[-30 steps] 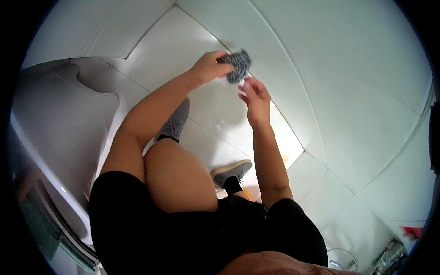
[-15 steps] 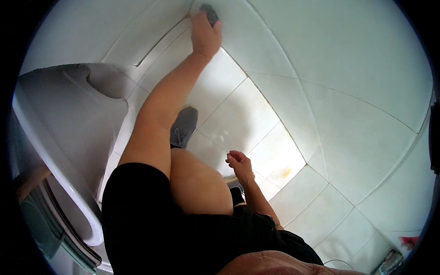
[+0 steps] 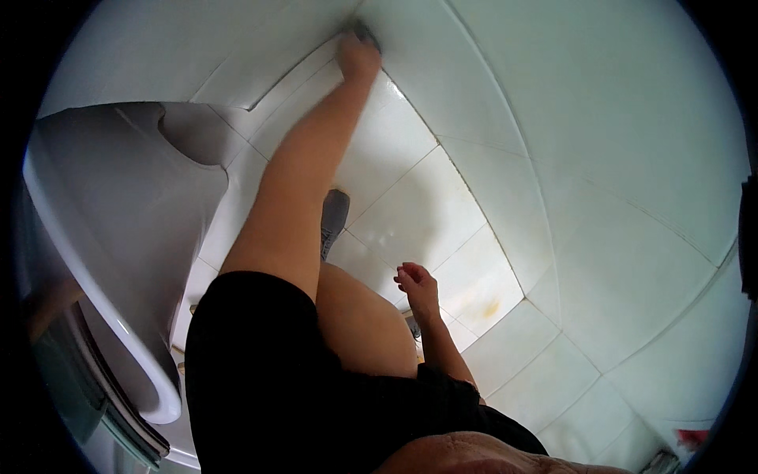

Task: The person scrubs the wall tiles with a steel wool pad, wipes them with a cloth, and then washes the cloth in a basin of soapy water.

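My left arm stretches far forward, and my left hand (image 3: 359, 59) is closed around a dark grey scouring pad (image 3: 363, 33). It holds the pad low against the white wall (image 3: 426, 71), at the corner where walls and floor meet. The hand covers most of the pad. Much nearer, my right hand (image 3: 418, 286) hangs above the tiled floor (image 3: 395, 178) beside my bent knee. Its fingers are loosely bent, slightly apart, with nothing visible in them.
A white ceramic basin (image 3: 103, 276) with a curved rim stands at my left. One grey shoe (image 3: 335, 212) shows on the floor beyond my knee. A yellowish stain (image 3: 491, 307) marks a tile near the right wall. Something red (image 3: 692, 438) lies at the lower right.
My left hand has shifted slightly down along the wall with the scouring pad, and its wrist has turned. The view has moved a little; my right hand stays almost where it was.
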### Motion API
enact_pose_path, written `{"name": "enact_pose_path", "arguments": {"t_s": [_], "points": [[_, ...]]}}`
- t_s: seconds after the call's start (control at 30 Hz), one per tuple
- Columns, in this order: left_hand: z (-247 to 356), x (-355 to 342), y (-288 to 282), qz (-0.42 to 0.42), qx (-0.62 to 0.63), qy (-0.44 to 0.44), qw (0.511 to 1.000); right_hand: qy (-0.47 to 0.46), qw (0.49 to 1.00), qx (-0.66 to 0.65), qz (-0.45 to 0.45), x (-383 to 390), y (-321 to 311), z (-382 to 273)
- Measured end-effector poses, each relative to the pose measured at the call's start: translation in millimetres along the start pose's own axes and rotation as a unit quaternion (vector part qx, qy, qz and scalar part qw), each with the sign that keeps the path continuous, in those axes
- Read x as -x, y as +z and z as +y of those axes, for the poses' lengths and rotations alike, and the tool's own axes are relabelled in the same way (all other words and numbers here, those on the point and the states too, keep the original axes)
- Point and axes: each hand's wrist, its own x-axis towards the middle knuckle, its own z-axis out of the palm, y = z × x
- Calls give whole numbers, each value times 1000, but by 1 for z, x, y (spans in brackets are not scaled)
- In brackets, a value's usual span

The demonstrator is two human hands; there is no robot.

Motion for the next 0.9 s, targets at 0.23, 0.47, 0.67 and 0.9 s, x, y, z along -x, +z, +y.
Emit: {"name": "enact_pose_path", "arguments": {"t_s": [0.23,0.47,0.67,0.9], "points": [[-4,63,18,-67,10,20,998,23,1000,15,13,4,5,14],[12,42,3,-160,-5,-73,984,-19,999,-24,13,0,14,-7],[11,60,-3,-111,29,27,993,23,999,-7,21,0,12,12],[-9,-53,-11,-153,12,-147,977,2,999,-34,5,-2,17,8]]}}
